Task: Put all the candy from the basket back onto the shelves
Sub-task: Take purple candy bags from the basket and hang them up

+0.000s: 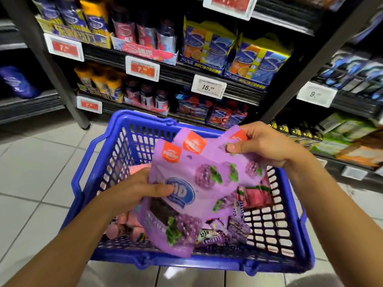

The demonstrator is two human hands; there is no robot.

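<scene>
A blue plastic basket stands on the tiled floor in front of the shelves. Above it I hold several purple grape candy bags fanned together. My left hand grips the lower left edge of the front bag, thumb on its blue logo. My right hand pinches the upper right corner of the bags. Under the bags, pink candy packs, small purple wrapped packs and a red-pink pack lie in the basket.
Dark shelves behind the basket carry gum and candy boxes with price tags. A black shelf upright rises at the left. More shelves with green and orange packs run along the right. Pale floor tiles spread to the left.
</scene>
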